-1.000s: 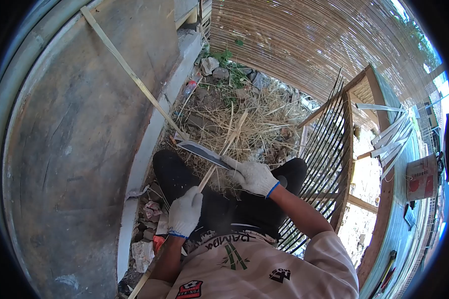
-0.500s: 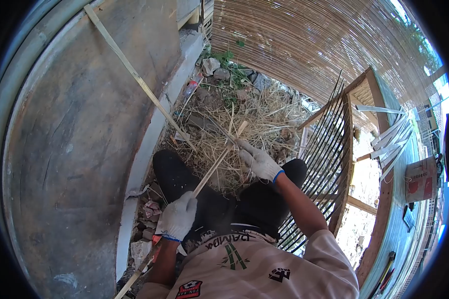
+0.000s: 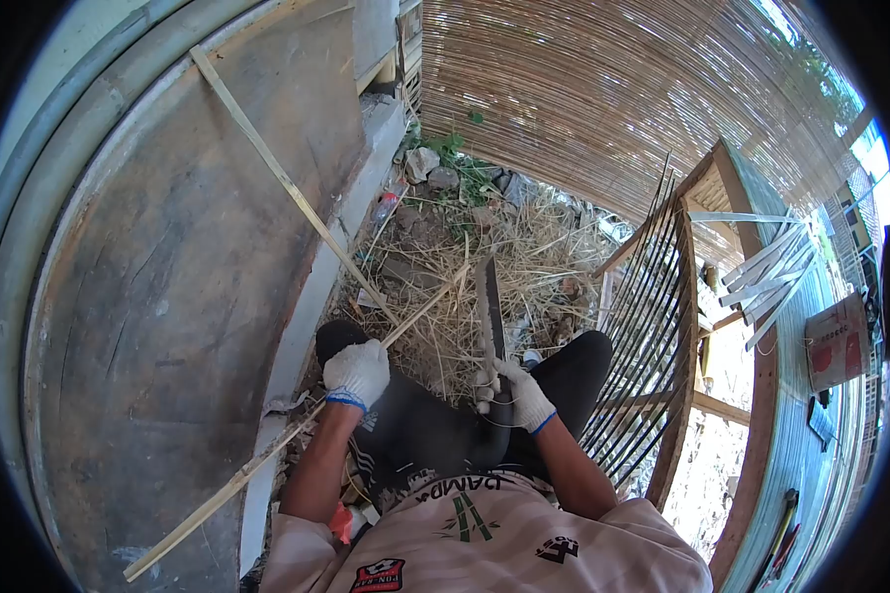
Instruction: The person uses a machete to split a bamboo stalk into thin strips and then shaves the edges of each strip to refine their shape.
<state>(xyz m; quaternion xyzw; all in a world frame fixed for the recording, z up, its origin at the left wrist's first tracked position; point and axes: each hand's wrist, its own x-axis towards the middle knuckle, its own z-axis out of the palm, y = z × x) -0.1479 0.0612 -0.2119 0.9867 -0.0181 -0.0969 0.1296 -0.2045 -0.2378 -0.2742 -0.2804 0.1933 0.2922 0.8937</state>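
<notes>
My left hand (image 3: 357, 374), in a white knit glove, is closed around a long thin bamboo strip (image 3: 225, 488). One end of the strip points up over the straw, and the other runs past my left forearm to the lower left. A machete (image 3: 491, 308) stands out from my right hand (image 3: 520, 397), also gloved, with the fingers wrapped at its lower end. Its dark blade points away from me, apart from the strip. The handle is mostly hidden by the glove. Shavings and straw (image 3: 534, 232) cover the ground beyond my knees.
To the left stands a large worn board (image 3: 158, 296) with another bamboo strip (image 3: 282, 178) leaning across it. A slatted bamboo frame (image 3: 653, 296) is at the right, beside a bench bearing pale strips (image 3: 773, 272) and a box (image 3: 837, 341). A woven bamboo screen (image 3: 583, 89) closes the far side.
My right hand has drawn back toward me, and the machete has swung from lying across the strip to pointing away. My left hand has risen, and the strip now reaches farther to the lower left.
</notes>
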